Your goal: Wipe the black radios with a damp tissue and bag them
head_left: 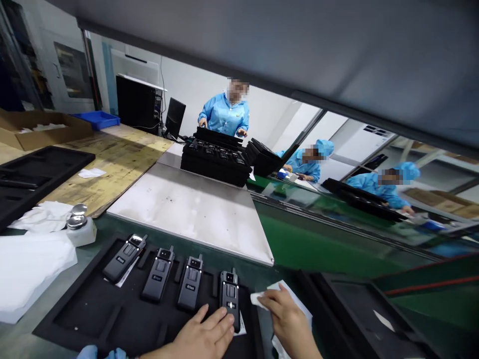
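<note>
My left hand (207, 334) lies with its fingers stretched out, the fingertips at the lower end of a walkie-talkie (229, 294). That dark grey radio, with a stubby antenna, is at the right of a black foam tray (93, 319). Further left in the tray lie another walkie-talkie (190, 283), a third walkie-talkie (157, 275) and one more radio (124, 259), tilted over a paper slip. Beside the tray, my right hand (291, 319) pinches a small folded white wipe (258, 300) between thumb and fingers. White paper (304, 306) lies behind this hand.
White sheets (30, 274) and a pump bottle (82, 232) stand left. Black trays (359, 299) lie right. A white board (194, 207) leads to stacked trays (213, 167), with a co-worker (226, 114) behind. Two more people sit right, beyond the green conveyor (307, 229). A grey shelf (299, 45) overhangs.
</note>
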A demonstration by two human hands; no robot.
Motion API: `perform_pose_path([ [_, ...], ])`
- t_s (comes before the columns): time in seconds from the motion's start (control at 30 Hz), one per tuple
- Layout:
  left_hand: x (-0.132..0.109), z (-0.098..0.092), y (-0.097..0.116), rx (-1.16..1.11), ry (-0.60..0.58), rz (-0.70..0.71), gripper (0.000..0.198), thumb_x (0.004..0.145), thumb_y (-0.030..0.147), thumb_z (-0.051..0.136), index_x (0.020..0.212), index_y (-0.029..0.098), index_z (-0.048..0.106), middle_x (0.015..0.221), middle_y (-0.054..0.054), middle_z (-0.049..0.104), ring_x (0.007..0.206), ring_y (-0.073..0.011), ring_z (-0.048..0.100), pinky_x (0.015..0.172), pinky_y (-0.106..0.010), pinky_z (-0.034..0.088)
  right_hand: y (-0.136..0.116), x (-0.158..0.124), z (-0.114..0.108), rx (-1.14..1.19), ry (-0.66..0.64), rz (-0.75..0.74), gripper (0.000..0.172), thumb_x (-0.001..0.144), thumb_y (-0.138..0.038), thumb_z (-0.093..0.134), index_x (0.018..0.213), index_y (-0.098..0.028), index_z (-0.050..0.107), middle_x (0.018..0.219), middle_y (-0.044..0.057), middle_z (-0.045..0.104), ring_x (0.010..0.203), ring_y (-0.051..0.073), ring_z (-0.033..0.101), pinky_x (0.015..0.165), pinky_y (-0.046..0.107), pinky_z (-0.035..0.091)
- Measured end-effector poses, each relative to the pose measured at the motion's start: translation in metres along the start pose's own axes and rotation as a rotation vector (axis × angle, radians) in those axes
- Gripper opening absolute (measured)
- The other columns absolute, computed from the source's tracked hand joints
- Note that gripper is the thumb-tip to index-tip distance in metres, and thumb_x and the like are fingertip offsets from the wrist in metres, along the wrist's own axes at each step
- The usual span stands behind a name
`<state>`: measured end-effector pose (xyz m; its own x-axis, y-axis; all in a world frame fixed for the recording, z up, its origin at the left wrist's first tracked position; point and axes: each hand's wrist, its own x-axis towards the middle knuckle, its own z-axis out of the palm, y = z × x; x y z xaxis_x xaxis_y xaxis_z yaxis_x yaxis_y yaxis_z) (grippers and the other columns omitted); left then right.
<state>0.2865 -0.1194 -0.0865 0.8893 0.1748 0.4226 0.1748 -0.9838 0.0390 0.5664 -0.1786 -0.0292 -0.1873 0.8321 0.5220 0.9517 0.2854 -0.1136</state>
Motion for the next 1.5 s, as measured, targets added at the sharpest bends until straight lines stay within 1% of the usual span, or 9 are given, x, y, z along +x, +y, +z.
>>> perform_pose_path([
  [0.1, -0.002, -0.026, 0.006, -0.132, -0.104, -0.053, 0.060, 0.099, 0.053, 0.038, 0.142, 0.011, 0.046, 0.150, -0.010, 0.044, 0.140, -0.0242, 0.036, 0.112, -0.039, 0.030, -0.022, -0.019, -0.010, 0.046, 0.133, 0.176, 0.028, 0.091, -0.014, 0.048, 0.100, -0.026, 0.072, 0.094, 0.003, 0.067, 0.086, 0.018, 0.067, 0.105, 0.049, 0.045],
  [0.17, -0.003, -0.036, 0.010, -0.160, -0.128, -0.072, 0.056, 0.101, 0.048, 0.035, 0.141, 0.010, 0.047, 0.149, -0.010, 0.045, 0.140, -0.0245, 0.035, 0.114, -0.039, 0.027, -0.046, -0.017, -0.005, 0.107, 0.147, 0.243, 0.029, 0.092, -0.015, 0.047, 0.104, -0.027, 0.071, 0.097, 0.003, 0.067, 0.087, 0.017, 0.067, 0.108, 0.049, 0.043],
  [0.33, -0.007, -0.036, 0.013, -0.148, -0.117, -0.045, 0.049, 0.102, 0.041, 0.035, 0.136, 0.010, 0.053, 0.144, -0.011, 0.052, 0.135, -0.0241, 0.043, 0.111, -0.038, 0.029, -0.088, 0.004, 0.028, 0.121, 0.093, 0.204, 0.033, 0.091, -0.009, 0.044, 0.097, -0.025, 0.073, 0.089, 0.003, 0.067, 0.082, 0.017, 0.064, 0.104, 0.054, 0.043],
  [0.57, -0.007, -0.035, 0.014, -0.161, -0.108, -0.059, 0.047, 0.102, 0.041, 0.035, 0.131, 0.010, 0.057, 0.140, -0.010, 0.055, 0.133, -0.0237, 0.044, 0.108, -0.038, 0.033, -0.092, -0.002, 0.030, 0.141, -0.031, 0.178, 0.037, 0.091, -0.008, 0.040, 0.097, -0.025, 0.073, 0.087, 0.004, 0.066, 0.078, 0.017, 0.064, 0.101, 0.053, 0.046],
  [0.8, -0.025, -0.055, 0.011, -0.112, -0.065, -0.096, 0.041, 0.101, 0.034, 0.037, 0.128, 0.011, 0.058, 0.135, -0.009, 0.059, 0.125, -0.0245, 0.051, 0.106, -0.039, 0.036, -0.103, 0.000, 0.035, 0.100, 0.036, 0.188, 0.038, 0.088, -0.007, 0.041, 0.100, -0.024, 0.072, 0.088, 0.005, 0.065, 0.081, 0.020, 0.064, 0.098, 0.051, 0.048],
  [0.97, -0.058, -0.072, 0.001, -0.091, -0.003, -0.227, 0.037, 0.098, 0.032, 0.046, 0.128, 0.013, 0.057, 0.132, -0.009, 0.061, 0.121, -0.0234, 0.053, 0.108, -0.039, 0.036, -0.124, 0.020, 0.032, 0.318, -0.052, 0.251, 0.033, 0.088, -0.009, 0.044, 0.096, -0.024, 0.073, 0.092, 0.006, 0.065, 0.082, 0.019, 0.064, 0.073, 0.031, 0.057],
  [1.13, -0.077, -0.074, -0.003, -0.084, -0.061, -0.378, 0.042, 0.097, 0.037, 0.047, 0.130, 0.012, 0.056, 0.130, -0.011, 0.061, 0.115, -0.0264, 0.054, 0.103, -0.041, 0.040, -0.156, 0.067, 0.070, 0.197, 0.068, 0.144, 0.039, 0.089, -0.007, 0.041, 0.102, -0.025, 0.073, 0.090, 0.006, 0.064, 0.083, 0.020, 0.061, 0.098, 0.053, 0.046],
  [1.3, -0.080, -0.076, -0.005, -0.163, -0.104, -0.462, 0.053, 0.097, 0.046, 0.043, 0.134, 0.009, 0.052, 0.130, -0.015, 0.059, 0.118, -0.0282, 0.051, 0.102, -0.040, 0.039, -0.165, 0.061, 0.088, 0.186, -0.007, 0.012, 0.044, 0.086, -0.004, 0.040, 0.109, -0.026, 0.071, 0.086, 0.005, 0.062, 0.078, 0.020, 0.061, 0.099, 0.054, 0.046],
  [1.5, -0.084, -0.090, -0.011, -0.177, -0.084, -0.405, 0.045, 0.097, 0.041, 0.044, 0.126, 0.009, 0.056, 0.124, -0.013, 0.061, 0.111, -0.0263, 0.054, 0.100, -0.039, 0.041, -0.182, 0.090, 0.080, 0.361, -0.053, 0.115, 0.035, 0.090, -0.009, 0.043, 0.103, -0.024, 0.072, 0.091, 0.006, 0.062, 0.080, 0.017, 0.062, 0.069, 0.028, 0.056],
])
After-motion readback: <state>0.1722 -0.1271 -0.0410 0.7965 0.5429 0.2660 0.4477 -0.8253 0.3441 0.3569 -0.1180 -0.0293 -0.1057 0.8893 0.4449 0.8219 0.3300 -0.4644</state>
